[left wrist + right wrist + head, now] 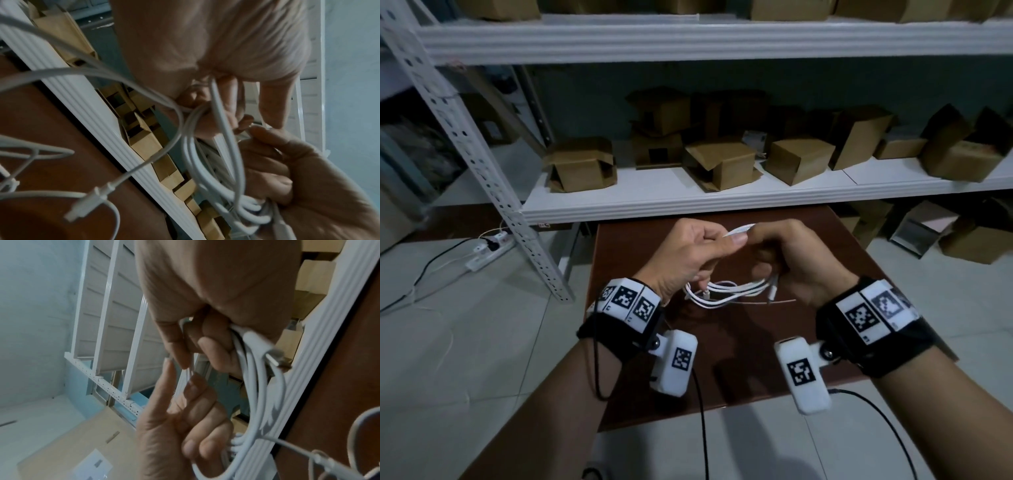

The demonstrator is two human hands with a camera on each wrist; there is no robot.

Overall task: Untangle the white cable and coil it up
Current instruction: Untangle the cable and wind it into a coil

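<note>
A storeroom, seen over my own wrists: white metal shelving (pixel 688 202) loaded with brown cardboard boxes (pixel 580 164) runs across the back, and a dark brown table (pixel 722 359) sits pushed up against it, just below my hands. A white power strip (pixel 489 248) lies on the tiled floor to the left. Over the table, I hold the white cable (pixel 726 291) in the air between both hands, clear of the tabletop. My left hand (pixel 685 257) is curled, thumb and forefinger pinching a short run of the cable at the top while the lower fingers gather the loops' left end. My right hand (pixel 798 260) is clenched around the other side of the bundle, several turns running through the fist and a plug end (pixel 259 340) jutting from it. A second plug (pixel 90 203) dangles free on a loose strand below. Other thin white wire (pixel 767 302) rests on the table under the bundle; whether it belongs to this cable I cannot tell. The cable looks light, limp and smooth-skinned, so I judge it will sag, spring open and slide unless each turn is pinned; the safest hold seems to be on the gathered loops at their two ends, with the plugs kept free and never tugged. The coil appears partly formed, its loose tail yet to be wound in
</note>
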